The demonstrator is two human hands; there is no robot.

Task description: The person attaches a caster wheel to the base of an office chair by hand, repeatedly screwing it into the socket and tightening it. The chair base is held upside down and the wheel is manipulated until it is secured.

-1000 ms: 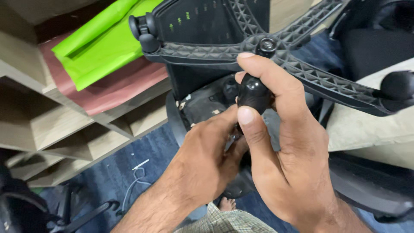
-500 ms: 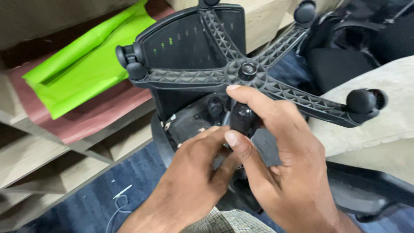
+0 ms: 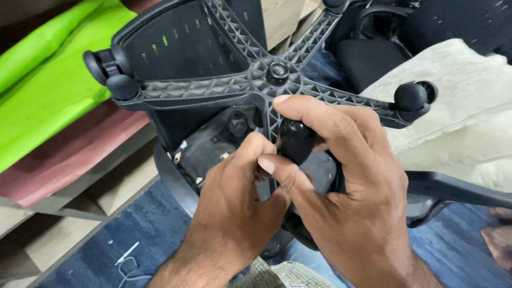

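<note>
While my right hand pinches the rounded black plastic caster wheel between thumb and forefinger at the centre of the frame, I see that wheel sitting just below the hub of the black ribbed five-armed chair base, which is turned up toward the camera. My left hand is curled beside it, fingertips pressed in against the wheel's lower side; whether it actually grips anything there I cannot tell, since the right thumb covers the spot. The near arm of the base is mostly hidden behind both hands. Two other black casters show: one at the upper left, one at the right. The far arms run off the top edge. Under the base lies the dark underside of the chair seat, its mechanism hard to make out. Left of that, a bright green sheet rests over a dull red one on pale wooden shelving. Blue carpet covers the floor below, and a cream cushion fills the right side.
</note>
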